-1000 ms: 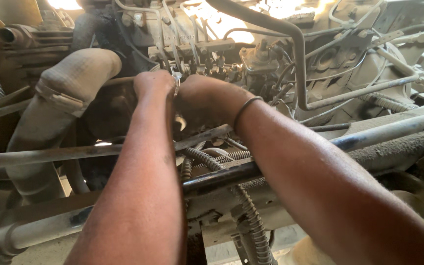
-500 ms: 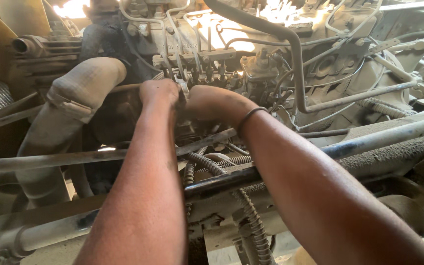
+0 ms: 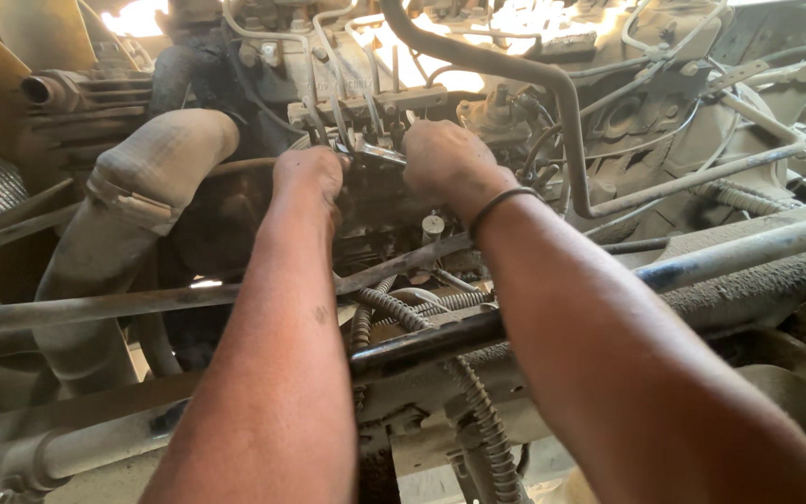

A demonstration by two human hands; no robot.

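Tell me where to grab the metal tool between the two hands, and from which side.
Judging by its pose, grip the tool on its bare shank between the left hand and the right hand. It lies roughly level, its far end running among thin pipes, so come from the near side, fingers over the top. Its tip is hidden.

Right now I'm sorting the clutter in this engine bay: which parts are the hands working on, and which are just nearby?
In hand:
left hand
right hand
small metal tool between them
thin metal pipes above

Just nearby:
large dusty hose
corrugated conduit
curved steel pipe
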